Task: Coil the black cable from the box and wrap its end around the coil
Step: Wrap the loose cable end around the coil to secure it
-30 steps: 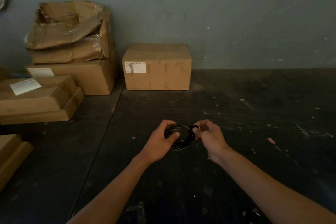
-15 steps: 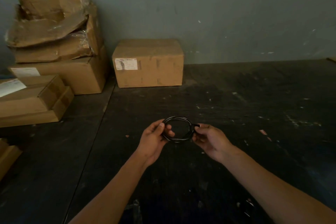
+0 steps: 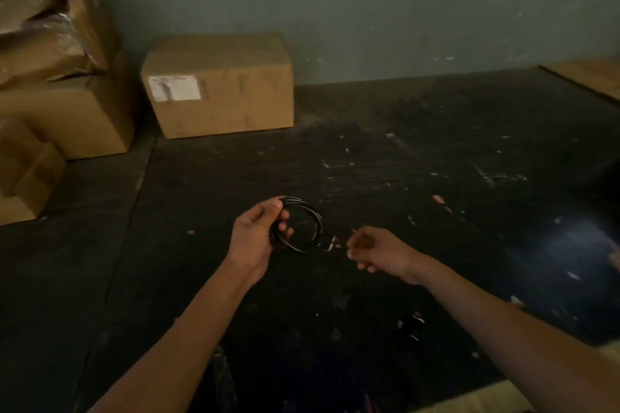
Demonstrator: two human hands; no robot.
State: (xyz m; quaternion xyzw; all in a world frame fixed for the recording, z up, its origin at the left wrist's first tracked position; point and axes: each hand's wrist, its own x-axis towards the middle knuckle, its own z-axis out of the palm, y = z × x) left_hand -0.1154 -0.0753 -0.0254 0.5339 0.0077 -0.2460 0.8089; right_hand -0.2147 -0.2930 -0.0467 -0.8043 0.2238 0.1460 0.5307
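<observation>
Now: one glossy black cable (image 3: 303, 226) coil, round, several loops.
Pinched by left hand (image 3: 256, 235); right hand (image 3: 379, 251) loosely curled, holding nothing, just beside.

Coil (image 3: 303, 228) in left hand (image 3: 255, 238), right hand (image 3: 379, 253) beside; box (image 3: 221, 87) behind.

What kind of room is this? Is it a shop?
Probably a storeroom or warehouse corner, not a shop: taped cardboard boxes stacked against a bare grey wall, and a scuffed dark floor.
</observation>
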